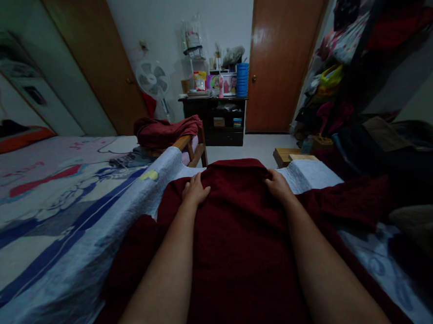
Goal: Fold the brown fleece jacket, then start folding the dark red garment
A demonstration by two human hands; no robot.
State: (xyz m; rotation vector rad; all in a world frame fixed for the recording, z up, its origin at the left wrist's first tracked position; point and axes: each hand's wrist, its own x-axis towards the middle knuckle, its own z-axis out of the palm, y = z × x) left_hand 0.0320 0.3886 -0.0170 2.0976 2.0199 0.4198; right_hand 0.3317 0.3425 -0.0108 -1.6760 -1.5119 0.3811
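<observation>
Head view: dark red shirt (240, 248) spread across the lower middle of the frame, over pale grey cloth (145, 198); collar (238, 164) at frame centre, pointing away from the wearer; one sleeve out toward the lower left, the other toward the right edge.

Left hand (195, 188) at the collar's left side; fingers forward on the fabric, thumb spread to the right, grip partly open; cannot tell whether it pinches any cloth. Right hand (277, 185) at the collar's right end; grip closed on the edge there, fingertips partly hidden; shirt body runs between both forearms to the bottom of the frame, collar stretching between the two hands.

Around: printed bedding (58, 211) fills the left; reddish cloth (168, 128) heaped on a wooden frame (201, 148), above left of centre; white fan (154, 80) and dark shelf unit (215, 137) behind; wooden box (282, 157) right of centre, on the floor (262, 140).
</observation>
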